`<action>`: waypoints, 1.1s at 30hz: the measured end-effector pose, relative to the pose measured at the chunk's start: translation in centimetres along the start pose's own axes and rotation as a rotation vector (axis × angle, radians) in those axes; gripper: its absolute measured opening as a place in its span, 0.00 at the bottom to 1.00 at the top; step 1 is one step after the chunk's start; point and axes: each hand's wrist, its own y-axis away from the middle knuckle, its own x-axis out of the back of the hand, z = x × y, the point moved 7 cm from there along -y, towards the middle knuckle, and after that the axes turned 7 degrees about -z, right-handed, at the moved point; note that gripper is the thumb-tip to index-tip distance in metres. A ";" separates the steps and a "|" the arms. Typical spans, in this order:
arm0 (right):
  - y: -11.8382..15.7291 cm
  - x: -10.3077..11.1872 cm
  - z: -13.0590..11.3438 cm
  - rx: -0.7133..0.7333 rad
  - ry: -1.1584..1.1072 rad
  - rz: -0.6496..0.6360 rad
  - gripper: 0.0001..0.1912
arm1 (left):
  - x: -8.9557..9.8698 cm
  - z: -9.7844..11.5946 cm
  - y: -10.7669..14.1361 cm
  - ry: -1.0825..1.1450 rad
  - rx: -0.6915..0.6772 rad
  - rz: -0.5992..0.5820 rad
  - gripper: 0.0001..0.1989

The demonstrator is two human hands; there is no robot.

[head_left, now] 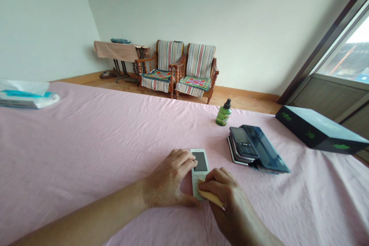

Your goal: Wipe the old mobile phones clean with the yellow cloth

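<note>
A white keypad mobile phone lies face up on the pink cloth, its dark screen toward the far end. My left hand grips it from the left, with fingertips at the screen's edge and the thumb by the near end. Pinched in my right hand is a folded yellowish cloth, which touches the keypad. That hand and the cloth hide part of the keys. To the right sit stacked phones, with a dark keypad phone on top of one pile and a glossy dark blue smartphone on the other.
Behind the stacks stands a green spray bottle with a black top. A black box rests at the far right, and a tissue pack at the far left. Two wooden chairs and a cloth-covered sewing table are beyond the pink-covered surface.
</note>
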 end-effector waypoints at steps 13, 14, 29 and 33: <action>-0.4 -0.4 -0.5 -0.013 -0.002 -0.010 0.10 | 0.0 0.0 0.0 -0.007 -0.008 0.002 0.33; -0.5 -0.4 -0.6 -0.015 0.006 -0.021 0.10 | 0.0 0.1 0.0 -0.002 -0.010 0.003 0.33; -0.6 -0.5 -0.3 0.003 -0.120 0.028 0.10 | -0.1 0.1 0.0 0.012 -0.005 -0.002 0.32; -0.1 0.7 1.1 -0.012 -0.098 0.082 0.12 | 0.1 0.0 0.0 0.006 0.014 -0.006 0.33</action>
